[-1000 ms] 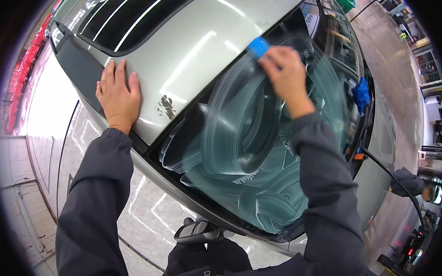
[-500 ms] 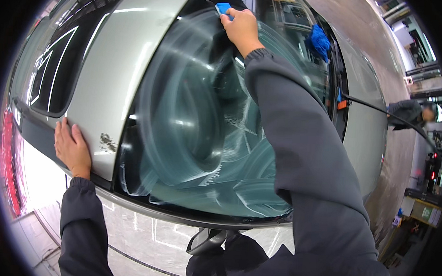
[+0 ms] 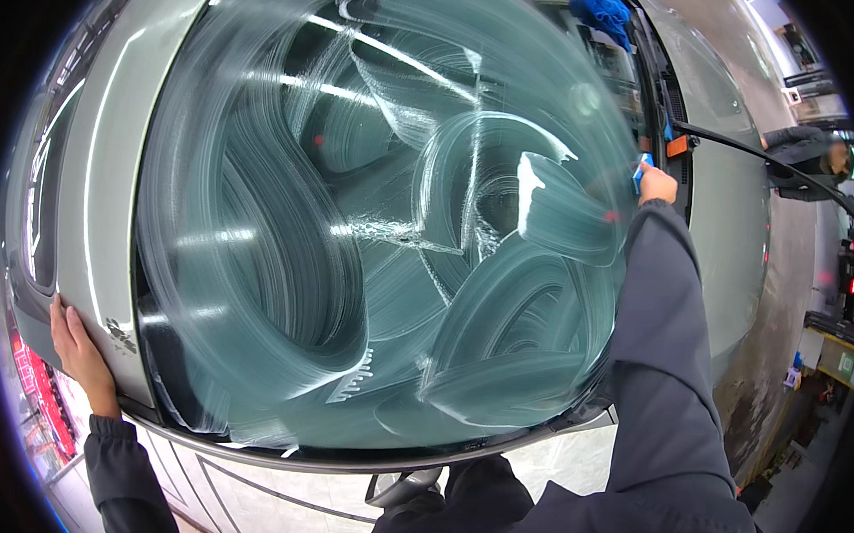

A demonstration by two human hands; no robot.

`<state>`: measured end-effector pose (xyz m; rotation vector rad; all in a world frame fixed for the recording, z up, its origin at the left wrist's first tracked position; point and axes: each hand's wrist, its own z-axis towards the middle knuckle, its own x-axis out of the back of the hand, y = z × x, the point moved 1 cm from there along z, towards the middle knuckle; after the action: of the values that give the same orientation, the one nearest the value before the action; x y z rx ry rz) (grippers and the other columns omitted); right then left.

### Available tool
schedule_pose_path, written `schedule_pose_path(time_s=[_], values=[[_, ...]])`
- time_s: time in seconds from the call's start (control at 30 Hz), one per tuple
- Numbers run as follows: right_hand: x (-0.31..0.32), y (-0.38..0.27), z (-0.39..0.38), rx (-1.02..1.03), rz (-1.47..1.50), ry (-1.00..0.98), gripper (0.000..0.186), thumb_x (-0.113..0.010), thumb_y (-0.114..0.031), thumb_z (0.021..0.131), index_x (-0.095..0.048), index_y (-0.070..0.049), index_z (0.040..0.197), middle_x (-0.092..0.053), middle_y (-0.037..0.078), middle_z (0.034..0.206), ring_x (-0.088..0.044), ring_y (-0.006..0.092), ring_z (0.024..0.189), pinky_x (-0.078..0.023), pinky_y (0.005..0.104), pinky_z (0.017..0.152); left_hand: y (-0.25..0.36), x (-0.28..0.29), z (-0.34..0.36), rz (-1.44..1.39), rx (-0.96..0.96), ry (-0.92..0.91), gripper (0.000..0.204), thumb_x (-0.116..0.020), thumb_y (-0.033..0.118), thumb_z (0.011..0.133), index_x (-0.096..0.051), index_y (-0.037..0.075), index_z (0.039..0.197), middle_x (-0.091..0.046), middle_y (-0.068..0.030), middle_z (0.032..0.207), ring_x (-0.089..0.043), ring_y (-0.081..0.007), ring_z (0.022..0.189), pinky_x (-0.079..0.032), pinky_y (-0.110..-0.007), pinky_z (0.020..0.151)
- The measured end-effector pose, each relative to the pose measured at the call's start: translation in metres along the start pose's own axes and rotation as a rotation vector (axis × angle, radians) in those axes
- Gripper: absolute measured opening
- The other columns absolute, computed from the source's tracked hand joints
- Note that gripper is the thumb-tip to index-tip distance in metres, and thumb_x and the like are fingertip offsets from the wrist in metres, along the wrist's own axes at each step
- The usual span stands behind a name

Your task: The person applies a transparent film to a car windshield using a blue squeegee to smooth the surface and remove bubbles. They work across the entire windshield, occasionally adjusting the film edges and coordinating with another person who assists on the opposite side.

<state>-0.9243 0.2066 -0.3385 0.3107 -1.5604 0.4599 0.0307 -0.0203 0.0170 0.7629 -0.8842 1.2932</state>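
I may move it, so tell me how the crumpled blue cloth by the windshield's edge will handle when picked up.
The blue cloth will probably droop when lifted, since it lies in loose, bunched folds. Its uneven, lumpy heap seems unlikely to roll if pushed.

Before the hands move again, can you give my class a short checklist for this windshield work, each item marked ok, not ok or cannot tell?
1. Right hand has a grip on the blue pad: ok.
2. Pad pressed flat on the glass: cannot tell; the hand hides part of it.
3. Left hand resting on the car roof, beside the dark scuffed patch, not on it: ok.
4. Windshield free of streaks: not ok; whitish swirls cover much of it.
5. Blue cloth apart from the right hand: ok.
6. Other person away from both hands: ok, beyond the hood.
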Motion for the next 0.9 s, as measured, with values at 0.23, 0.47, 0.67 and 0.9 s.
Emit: schedule_pose_path(time_s=[0.23,0.47,0.67,0.9], values=[[0.107,-0.368,0.031,0.552,0.280,0.466,0.034,-0.070,-0.040,0.083,-0.081,-0.008,0.088,-0.074,0.024,0.091,-0.072,0.0386,0.090,-0.054,0.0525,0.089,-0.001,0.004,-0.002,-0.033,0.000,-0.027,0.050,-0.043,0.034,0.112,-0.051,0.000,0.148,-0.053,-0.0174,0.151,-0.047,-0.0318,0.141,-0.031,-0.039,0.119],[0.129,-0.459,0.026,0.936,0.688,0.632,0.029,-0.067,-0.029,0.084,-0.077,-0.001,0.083,-0.072,0.024,0.089,-0.069,0.0435,0.089,-0.054,0.0522,0.085,-0.014,0.003,0.002,-0.036,0.042,-0.069,0.051,-0.041,0.034,0.112,-0.050,0.001,0.150,-0.051,-0.0173,0.153,-0.046,-0.0303,0.142,-0.031,-0.038,0.119],[0.012,-0.103,0.090,0.340,0.466,0.188,0.052,-0.061,-0.055,0.091,-0.075,-0.006,0.107,-0.074,0.021,0.104,-0.071,0.0418,0.094,-0.054,0.0502,0.082,-0.017,0.008,0.002,-0.124,0.080,-0.103,0.053,-0.040,0.034,0.113,-0.047,0.000,0.152,-0.047,-0.0145,0.157,-0.042,-0.0271,0.145,-0.027,-0.036,0.122],[0.007,-0.036,0.032,-0.080,0.580,0.111,0.050,-0.080,-0.043,0.081,-0.078,-0.008,0.116,-0.078,0.013,0.109,-0.075,0.0272,0.099,-0.054,0.0379,0.093,-0.006,0.008,0.000,-0.092,0.063,-0.086,0.053,-0.041,0.035,0.113,-0.048,0.000,0.152,-0.048,-0.0170,0.156,-0.043,-0.0286,0.144,-0.028,-0.036,0.121]])
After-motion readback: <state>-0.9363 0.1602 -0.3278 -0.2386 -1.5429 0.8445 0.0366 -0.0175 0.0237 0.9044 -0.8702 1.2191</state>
